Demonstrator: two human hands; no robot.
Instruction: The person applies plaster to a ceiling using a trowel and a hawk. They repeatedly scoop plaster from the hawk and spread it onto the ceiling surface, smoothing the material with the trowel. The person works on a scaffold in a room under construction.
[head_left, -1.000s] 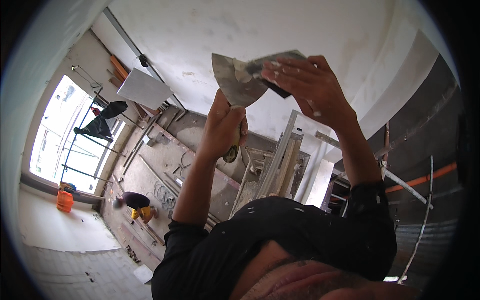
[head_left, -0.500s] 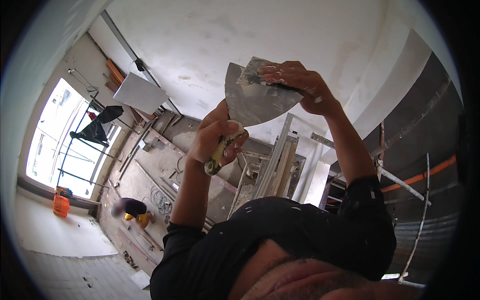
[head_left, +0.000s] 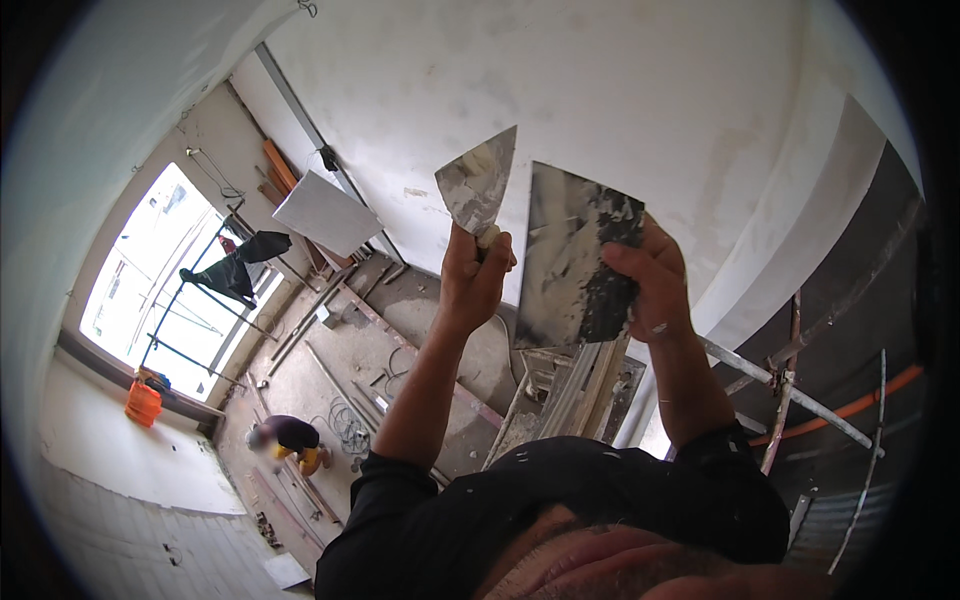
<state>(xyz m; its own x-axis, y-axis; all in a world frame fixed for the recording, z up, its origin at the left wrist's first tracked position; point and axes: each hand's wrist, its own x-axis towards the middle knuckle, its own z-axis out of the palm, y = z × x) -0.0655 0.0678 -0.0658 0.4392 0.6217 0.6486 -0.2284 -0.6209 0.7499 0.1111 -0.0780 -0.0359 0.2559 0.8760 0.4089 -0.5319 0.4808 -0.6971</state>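
Observation:
My left hand (head_left: 477,270) is closed round the pale handle of a wide putty knife (head_left: 476,176), its metal blade upright and streaked with pale filler. A short distance to its right, my right hand (head_left: 655,275) grips a dark rectangular plate (head_left: 565,255) by its right edge, thumb lying over the face, which carries smeared pale paste. The two tools are held apart, in front of a white patchy wall (head_left: 660,100).
Below are pipes and cables (head_left: 350,430) on the floor and a co-worker (head_left: 293,440) bending low. A bright window (head_left: 140,280), an orange container (head_left: 143,402) and a grey board (head_left: 325,210) are at the left. Metal scaffold poles (head_left: 830,410) cross at the right.
The knife and the plate, overlapping before, are now apart. The plate has turned flat toward the camera and come down. The knife has swung more upright, and my right hand has shifted lower.

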